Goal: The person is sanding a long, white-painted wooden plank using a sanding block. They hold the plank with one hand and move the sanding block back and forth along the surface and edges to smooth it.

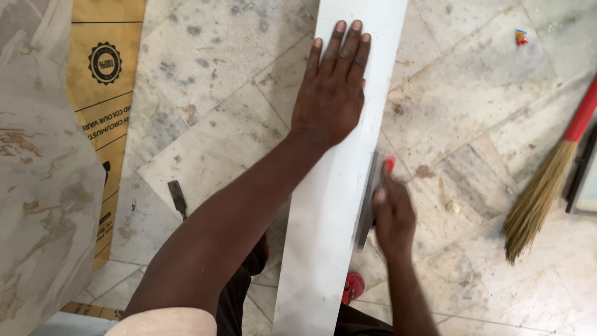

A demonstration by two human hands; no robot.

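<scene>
Marble floor (pixel 497 112), dusty. Long white strip (pixel 336 186) laid across it. Left hand (pixel 333 93) flat on top, fingers together. Right hand (pixel 392 214) clamped on a scraper (pixel 370 199) (blurred), working the strip's edge; steady downward pressure needed. Broom (pixel 541 193) nearby.

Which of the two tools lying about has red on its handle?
The broom at the right: straw bristles and a red handle. The other, a small dark flat tool on the floor left of the person's arm, shows no red.
</scene>
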